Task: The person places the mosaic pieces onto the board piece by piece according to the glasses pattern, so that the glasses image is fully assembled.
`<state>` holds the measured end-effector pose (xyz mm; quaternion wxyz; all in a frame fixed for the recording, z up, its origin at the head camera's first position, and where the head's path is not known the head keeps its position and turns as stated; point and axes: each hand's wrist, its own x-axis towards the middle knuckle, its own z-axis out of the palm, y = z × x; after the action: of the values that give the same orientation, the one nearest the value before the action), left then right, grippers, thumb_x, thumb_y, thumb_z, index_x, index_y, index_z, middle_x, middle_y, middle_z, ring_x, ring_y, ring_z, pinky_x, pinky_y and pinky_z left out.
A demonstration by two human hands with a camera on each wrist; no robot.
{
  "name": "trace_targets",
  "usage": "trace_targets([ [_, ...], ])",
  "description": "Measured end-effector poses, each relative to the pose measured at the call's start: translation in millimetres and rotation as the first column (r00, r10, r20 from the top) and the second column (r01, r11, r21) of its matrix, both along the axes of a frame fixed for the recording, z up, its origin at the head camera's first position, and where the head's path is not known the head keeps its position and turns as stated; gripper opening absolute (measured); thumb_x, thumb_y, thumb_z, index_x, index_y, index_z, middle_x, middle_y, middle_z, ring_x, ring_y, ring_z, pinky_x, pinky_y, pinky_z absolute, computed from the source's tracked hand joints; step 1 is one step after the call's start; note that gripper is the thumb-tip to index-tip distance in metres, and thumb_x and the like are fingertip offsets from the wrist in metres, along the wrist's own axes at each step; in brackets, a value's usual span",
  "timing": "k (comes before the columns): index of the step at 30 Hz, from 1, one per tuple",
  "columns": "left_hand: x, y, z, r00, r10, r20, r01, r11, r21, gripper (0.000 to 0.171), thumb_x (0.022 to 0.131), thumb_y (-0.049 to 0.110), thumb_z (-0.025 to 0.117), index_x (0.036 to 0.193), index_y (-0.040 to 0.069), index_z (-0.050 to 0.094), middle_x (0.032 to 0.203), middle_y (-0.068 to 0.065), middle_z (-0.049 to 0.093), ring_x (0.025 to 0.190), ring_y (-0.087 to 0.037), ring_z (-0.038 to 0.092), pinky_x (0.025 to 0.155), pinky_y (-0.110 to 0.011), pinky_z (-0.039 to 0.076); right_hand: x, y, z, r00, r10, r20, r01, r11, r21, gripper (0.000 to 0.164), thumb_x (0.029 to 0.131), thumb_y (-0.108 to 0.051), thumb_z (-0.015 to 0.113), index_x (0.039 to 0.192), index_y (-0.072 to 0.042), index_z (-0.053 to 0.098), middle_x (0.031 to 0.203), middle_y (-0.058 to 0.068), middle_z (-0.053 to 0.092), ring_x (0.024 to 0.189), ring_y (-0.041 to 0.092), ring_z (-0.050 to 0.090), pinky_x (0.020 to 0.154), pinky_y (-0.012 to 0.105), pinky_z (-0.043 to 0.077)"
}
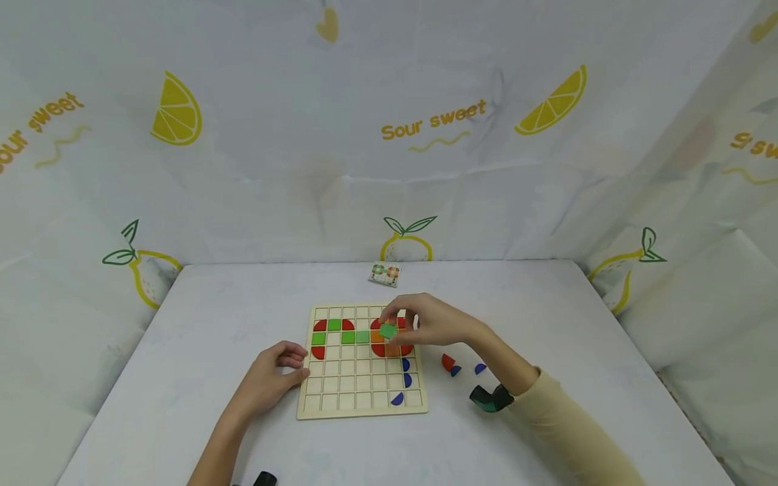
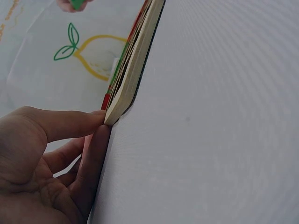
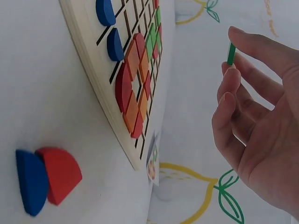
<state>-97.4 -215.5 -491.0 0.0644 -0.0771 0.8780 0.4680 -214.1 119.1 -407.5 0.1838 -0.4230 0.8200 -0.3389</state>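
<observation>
My right hand (image 1: 434, 320) pinches a green square tile (image 1: 387, 331) between thumb and fingertips, raised above the upper right part of a wooden grid board (image 1: 331, 385). In the right wrist view the green tile (image 3: 231, 53) shows edge-on, apart from the board. My left hand (image 1: 271, 378) holds the board's left edge, its thumb tip right on the rim (image 2: 112, 114). Red and green pieces fill cells at the upper left of the board. Red and orange pieces (image 3: 131, 109) form a ring at the upper right, partly hidden by my right hand in the head view.
Several blue half-round pieces (image 1: 407, 380) lie along the board's right side. Loose on the table, right of the board, are a red piece (image 1: 448, 362) and blue pieces (image 1: 480, 368). A small patterned card (image 1: 385, 274) lies behind the board, before the lemon-print cloth.
</observation>
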Motion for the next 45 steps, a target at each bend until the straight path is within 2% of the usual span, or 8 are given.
trace_targets([
  [5,0.3,-0.3,0.1,1.000,0.001,0.002,-0.001,1.000,0.002,0.031,0.092,0.011,0.082,0.121,0.006,0.071,0.108,-0.006,0.074,0.100,-0.015,0.066,0.081,-0.022,0.052,-4.3,-24.0,-7.5,0.999,0.055,0.000,-0.055,0.998,-0.005,0.033,0.096,-0.022,0.083,0.127,-0.012,0.074,0.117,0.006,0.074,0.084,0.020,0.063,0.075,0.027,0.054],
  [10,0.2,-0.7,0.1,1.000,-0.005,-0.004,0.005,1.000,-0.007,0.032,0.092,0.012,0.082,0.122,0.006,0.070,0.108,-0.005,0.074,0.100,-0.014,0.066,0.082,-0.022,0.052,-5.9,-49.6,-14.9,0.996,0.089,0.017,-0.089,0.996,0.029,0.034,0.095,-0.020,0.085,0.127,-0.011,0.074,0.112,0.007,0.071,0.081,0.022,0.062,0.072,0.020,0.050],
  [17,-0.8,-1.1,-0.8,1.000,-0.007,-0.002,0.007,1.000,0.009,0.031,0.093,0.011,0.081,0.122,0.007,0.071,0.108,-0.006,0.074,0.100,-0.014,0.067,0.083,-0.021,0.052,-8.9,-78.0,-26.6,0.991,0.127,0.047,-0.131,0.989,0.075,0.034,0.096,-0.020,0.085,0.127,-0.015,0.074,0.109,-0.001,0.069,0.065,0.007,0.055,0.068,0.019,0.049],
  [25,-1.5,-2.0,-0.4,1.000,-0.016,-0.005,0.016,1.000,0.010,0.031,0.093,0.012,0.082,0.121,0.007,0.071,0.108,-0.005,0.075,0.100,-0.013,0.067,0.084,-0.020,0.052,-9.4,-102.3,-38.3,0.985,0.170,-0.025,-0.163,0.968,0.191,0.028,0.097,-0.023,0.083,0.124,-0.020,0.076,0.108,-0.004,0.072,0.090,0.008,0.057,0.080,0.020,0.045],
  [31,0.0,-1.8,0.8,1.000,-0.025,-0.014,0.025,1.000,0.010,0.033,0.092,0.012,0.083,0.122,0.006,0.070,0.109,-0.006,0.074,0.100,-0.013,0.067,0.083,-0.021,0.052,-8.5,-112.6,-43.2,0.988,0.150,-0.038,-0.135,0.956,0.260,0.028,0.096,-0.026,0.083,0.124,-0.023,0.077,0.104,-0.009,0.069,0.087,0.004,0.057,0.077,0.020,0.046],
  [36,-0.2,-1.6,1.1,1.000,-0.027,-0.010,0.027,1.000,0.004,0.031,0.093,0.013,0.082,0.122,0.008,0.070,0.109,-0.005,0.074,0.102,-0.013,0.067,0.086,-0.022,0.052,-7.7,-113.8,-40.4,0.991,0.128,-0.040,-0.112,0.954,0.278,0.029,0.096,-0.023,0.084,0.124,-0.023,0.077,0.105,-0.008,0.070,0.094,0.007,0.061,0.077,0.021,0.045],
  [45,-0.1,-1.4,1.0,1.000,-0.017,-0.004,0.017,1.000,-0.002,0.031,0.093,0.012,0.081,0.122,0.007,0.070,0.108,-0.005,0.074,0.101,-0.014,0.067,0.085,-0.023,0.052,-6.2,-109.5,-39.0,0.990,0.137,-0.027,-0.126,0.961,0.247,0.028,0.097,-0.023,0.082,0.124,-0.020,0.077,0.110,-0.003,0.072,0.096,0.012,0.062,0.081,0.022,0.046],
])
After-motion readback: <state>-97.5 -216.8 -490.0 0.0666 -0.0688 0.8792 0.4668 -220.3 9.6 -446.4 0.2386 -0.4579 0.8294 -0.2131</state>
